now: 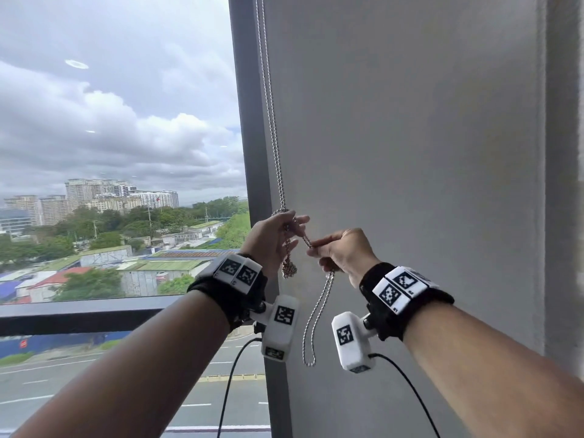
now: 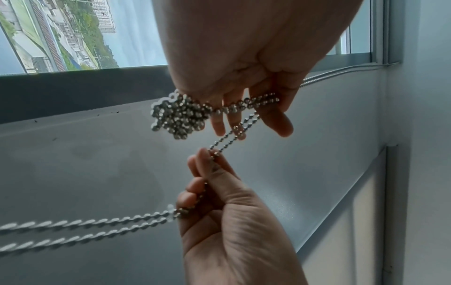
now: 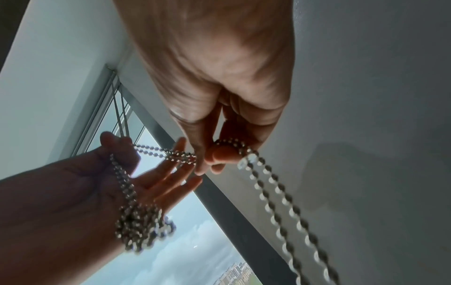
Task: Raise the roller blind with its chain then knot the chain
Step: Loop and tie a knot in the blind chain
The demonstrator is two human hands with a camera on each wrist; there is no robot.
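Note:
The metal ball chain [image 1: 274, 147] hangs doubled along the dark window post down to my left hand [image 1: 275, 238]. This hand holds it round the thumb, fingers stretched out, with a bunched coil of chain [image 2: 178, 115] dangling under the palm. A short doubled stretch of chain [image 2: 231, 133] runs taut across to my right hand [image 1: 339, 252], which pinches it between thumb and forefinger [image 2: 207, 164]. Below the right hand the chain's free loop [image 1: 311, 339] hangs down. In the head view no blind covers the glass pane [image 1: 126, 121].
The dark vertical window post [image 1: 249, 137] stands just left of the chain, with a horizontal frame rail [image 1: 94, 311] low on the left. A flat grey surface [image 1: 410, 137] fills the right side behind both hands. Black cables [image 1: 227, 384] hang from the wrist cameras.

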